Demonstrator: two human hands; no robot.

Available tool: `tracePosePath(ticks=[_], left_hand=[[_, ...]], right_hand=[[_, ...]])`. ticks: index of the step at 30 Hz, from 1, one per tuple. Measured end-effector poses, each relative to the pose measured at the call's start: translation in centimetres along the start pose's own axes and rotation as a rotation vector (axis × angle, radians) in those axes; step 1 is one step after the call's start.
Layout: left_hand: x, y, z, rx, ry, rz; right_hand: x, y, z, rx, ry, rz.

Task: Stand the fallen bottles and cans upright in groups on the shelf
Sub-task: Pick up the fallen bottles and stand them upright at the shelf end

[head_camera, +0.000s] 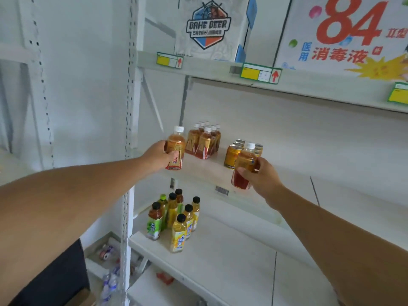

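two hands up at the middle shelf (287, 164), each gripping one white-capped tea bottle.

left hand (160, 154) curled round a tea bottle (176, 149), upright, at the left front edge of the shelf, just beside the standing group; base contact with the shelf hard to tell.

right hand (261, 176) wrapped round a second bottle (244, 166), upright, slightly tilted, held in front of the cans, base below the shelf edge and so off the shelf.

standing tea bottles (204, 141) on that shelf: about six white caps counted, packed tight in one group, back ones partly hidden so count not certain.

gold cans (231, 155) to the right of them: upright in a cluster, perhaps four or five, partly hidden by the held bottle.

lower shelf (220, 257): seven drink bottles (174, 215) standing in one group, six with black caps, one with a green cap; yellow labels on most, green label on the front left one.

below that, blurred: some clear bottles (110, 281) lying or leaning by the upright post, number not clear, and something red (165, 278).

top shelf: two cartons, a beer box (209, 27) at left and a box (342, 32) with a big red "84" at right. three yellow price tags (260, 73) along its front edge.
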State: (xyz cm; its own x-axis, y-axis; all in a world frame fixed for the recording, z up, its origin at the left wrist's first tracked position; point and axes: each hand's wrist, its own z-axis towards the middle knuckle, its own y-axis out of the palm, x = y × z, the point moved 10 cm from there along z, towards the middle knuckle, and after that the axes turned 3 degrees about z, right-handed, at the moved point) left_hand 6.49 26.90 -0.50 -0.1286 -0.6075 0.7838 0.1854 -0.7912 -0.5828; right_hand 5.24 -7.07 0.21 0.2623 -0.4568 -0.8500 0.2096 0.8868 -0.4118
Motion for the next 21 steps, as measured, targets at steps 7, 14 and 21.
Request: tracePosePath(ticks=[7, 14, 21], left_hand=[[-4.9, -2.5, 4.7, -0.014, -0.020, -0.034], [-5.5, -1.6, 8.5, -0.026, -0.009, -0.044], [-5.0, 0.6, 11.8, -0.037, -0.024, -0.070]], right_hand=[[-1.4, 8.4, 3.7, -0.039, 0.035, 0.006], [-1.5, 12.2, 7.4, -0.074, 0.041, 0.021], [0.0, 14.6, 10.5, -0.065, 0.055, 0.035]])
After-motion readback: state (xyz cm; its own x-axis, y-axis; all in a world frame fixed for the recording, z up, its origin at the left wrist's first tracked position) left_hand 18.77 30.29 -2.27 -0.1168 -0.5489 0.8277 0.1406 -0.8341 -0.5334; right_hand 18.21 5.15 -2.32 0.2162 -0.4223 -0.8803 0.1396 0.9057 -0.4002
